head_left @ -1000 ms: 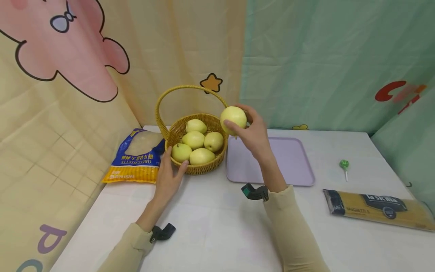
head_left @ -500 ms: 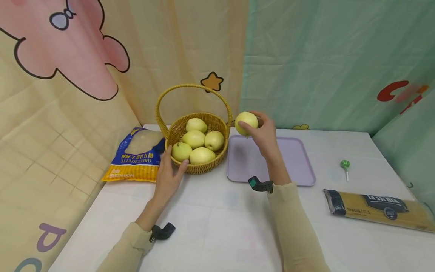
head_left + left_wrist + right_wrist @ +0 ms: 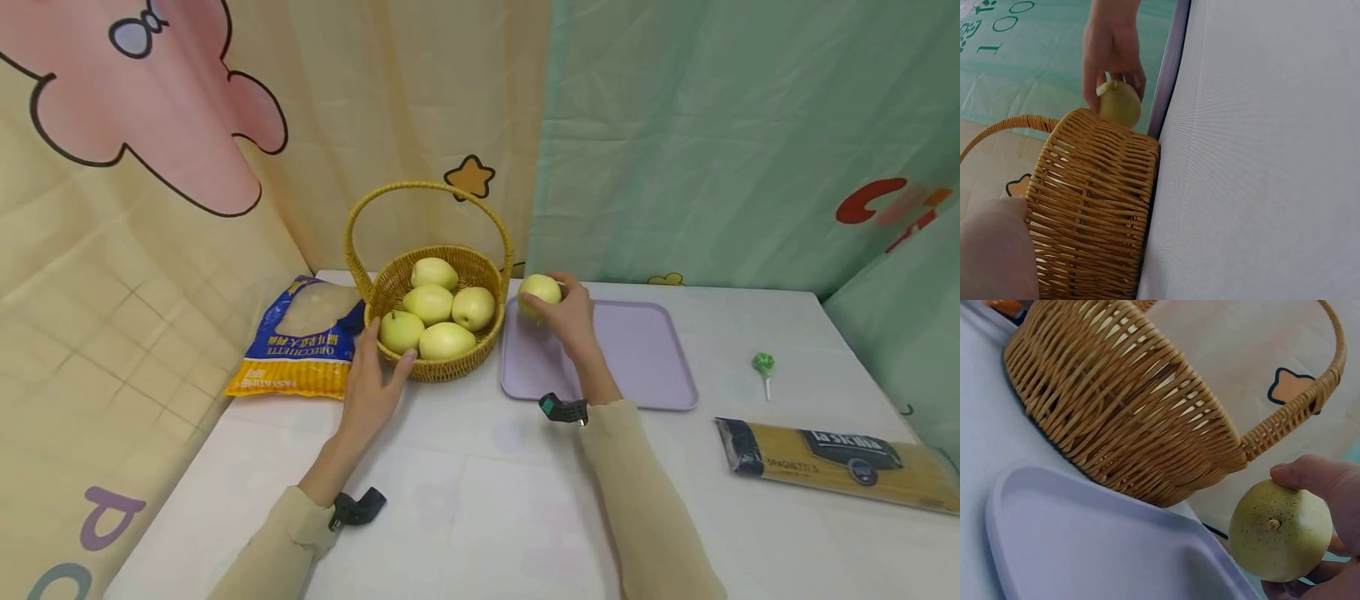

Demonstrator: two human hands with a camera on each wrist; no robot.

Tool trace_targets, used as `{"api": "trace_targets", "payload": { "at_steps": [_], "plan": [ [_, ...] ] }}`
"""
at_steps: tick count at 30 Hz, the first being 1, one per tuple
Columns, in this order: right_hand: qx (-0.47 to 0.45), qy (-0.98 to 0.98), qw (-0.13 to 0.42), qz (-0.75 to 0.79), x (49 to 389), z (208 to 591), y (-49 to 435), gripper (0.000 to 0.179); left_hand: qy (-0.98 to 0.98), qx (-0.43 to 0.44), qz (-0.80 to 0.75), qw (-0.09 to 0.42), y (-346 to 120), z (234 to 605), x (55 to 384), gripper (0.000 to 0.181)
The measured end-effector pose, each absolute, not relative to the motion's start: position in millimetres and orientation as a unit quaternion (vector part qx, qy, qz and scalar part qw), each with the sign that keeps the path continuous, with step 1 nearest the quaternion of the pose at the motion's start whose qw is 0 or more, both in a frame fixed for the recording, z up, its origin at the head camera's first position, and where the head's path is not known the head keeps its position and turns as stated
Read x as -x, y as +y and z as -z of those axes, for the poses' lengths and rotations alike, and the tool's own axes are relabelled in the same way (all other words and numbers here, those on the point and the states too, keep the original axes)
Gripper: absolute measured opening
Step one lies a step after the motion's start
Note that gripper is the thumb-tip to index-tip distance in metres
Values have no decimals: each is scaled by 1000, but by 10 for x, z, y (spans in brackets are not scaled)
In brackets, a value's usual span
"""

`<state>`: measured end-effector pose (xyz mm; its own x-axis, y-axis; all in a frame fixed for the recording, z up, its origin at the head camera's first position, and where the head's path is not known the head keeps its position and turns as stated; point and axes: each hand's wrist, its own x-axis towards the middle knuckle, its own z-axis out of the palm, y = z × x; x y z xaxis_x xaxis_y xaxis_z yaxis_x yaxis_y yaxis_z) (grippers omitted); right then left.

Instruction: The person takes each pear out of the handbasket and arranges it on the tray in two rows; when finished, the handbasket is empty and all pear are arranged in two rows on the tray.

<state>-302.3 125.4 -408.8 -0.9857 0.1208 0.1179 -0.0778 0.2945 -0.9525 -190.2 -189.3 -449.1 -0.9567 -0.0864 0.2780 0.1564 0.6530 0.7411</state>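
The right hand (image 3: 576,321) holds a yellow-green fruit (image 3: 536,293) by the tray (image 3: 637,350).
In the head view I see its fingers curled round the fruit, at the tray's ten o'clock; I can't tell if fruit and tray touch. The left hand (image 3: 367,387) rests straight, spread fingers on the woven basket (image 3: 468,363), where five more fruits (image 3: 427,304) lie. In the left wrist view the fruit peeks out past the basket, near twelve o'clock. In the right wrist view it is at four o'clock from the basket.
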Motion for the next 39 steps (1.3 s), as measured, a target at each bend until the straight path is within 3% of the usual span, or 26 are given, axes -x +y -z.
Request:
{"api": "trace_targets", "payload": {
  "at_steps": [18,39],
  "plan": [
    [32,-845,78,-528,3059,4298,1257,76,-895,19,420,148,-1897,4508,1921,85],
    [27,-852,83,-517,3036,4271,1188,68,-897,15,419,141,-1889,4484,1909,85]
  ]
}}
